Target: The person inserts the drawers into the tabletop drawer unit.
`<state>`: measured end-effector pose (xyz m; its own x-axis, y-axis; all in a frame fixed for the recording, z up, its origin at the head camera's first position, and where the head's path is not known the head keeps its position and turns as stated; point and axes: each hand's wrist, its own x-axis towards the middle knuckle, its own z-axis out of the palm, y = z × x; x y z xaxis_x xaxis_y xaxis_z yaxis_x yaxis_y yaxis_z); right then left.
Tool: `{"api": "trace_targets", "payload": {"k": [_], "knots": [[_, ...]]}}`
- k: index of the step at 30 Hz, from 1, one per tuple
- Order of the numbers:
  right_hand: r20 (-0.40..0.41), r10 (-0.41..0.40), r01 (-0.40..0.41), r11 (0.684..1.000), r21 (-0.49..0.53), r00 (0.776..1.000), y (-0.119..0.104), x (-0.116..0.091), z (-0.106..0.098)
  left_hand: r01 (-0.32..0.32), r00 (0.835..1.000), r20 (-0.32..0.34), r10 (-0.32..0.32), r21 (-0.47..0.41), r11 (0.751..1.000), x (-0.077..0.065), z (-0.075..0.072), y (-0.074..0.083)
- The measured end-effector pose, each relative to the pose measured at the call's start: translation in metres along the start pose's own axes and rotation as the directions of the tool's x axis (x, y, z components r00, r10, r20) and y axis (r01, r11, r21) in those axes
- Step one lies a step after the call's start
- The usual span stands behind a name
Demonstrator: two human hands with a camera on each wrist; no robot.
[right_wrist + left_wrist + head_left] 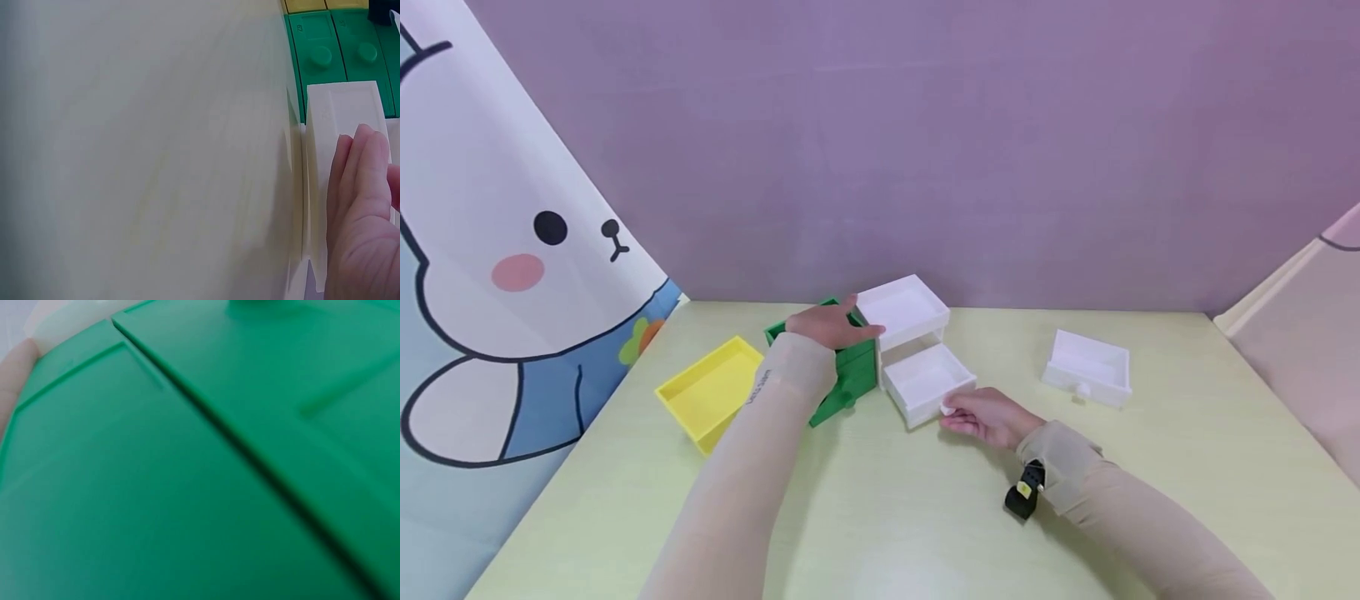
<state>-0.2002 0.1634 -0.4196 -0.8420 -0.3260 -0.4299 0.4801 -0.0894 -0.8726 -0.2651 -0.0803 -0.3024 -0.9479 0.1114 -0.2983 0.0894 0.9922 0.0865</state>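
Note:
A white two-tier drawer unit [904,312] stands at the middle of the table, its lower white drawer [928,379] pulled out toward the front. My right hand [988,417] pinches the knob at that drawer's front; in the right wrist view its other fingers lie along the white drawer front. My left hand [827,325] reaches over the green drawer unit [853,371], thumb extended to the white unit's near left corner and another finger raised behind it. Its remaining fingers are hidden. Green drawer fronts [94,456] fill the left wrist view.
A yellow open tray-like box [711,392] sits left of the green unit, partly behind my left forearm. A loose white drawer with a knob [1088,367] lies at the right. A purple backdrop [925,150] rises behind the table [880,517].

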Motion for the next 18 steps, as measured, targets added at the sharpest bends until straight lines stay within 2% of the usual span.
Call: {"api": "trace_targets", "payload": {"k": [18], "knots": [[0.009,0.008,-0.008,1.000,0.009,1.000,-0.0033,0.0088,0.0013,0.010,1.000,0.010,-0.010,-0.008,1.000,0.0064,0.0020,-0.0007]]}}
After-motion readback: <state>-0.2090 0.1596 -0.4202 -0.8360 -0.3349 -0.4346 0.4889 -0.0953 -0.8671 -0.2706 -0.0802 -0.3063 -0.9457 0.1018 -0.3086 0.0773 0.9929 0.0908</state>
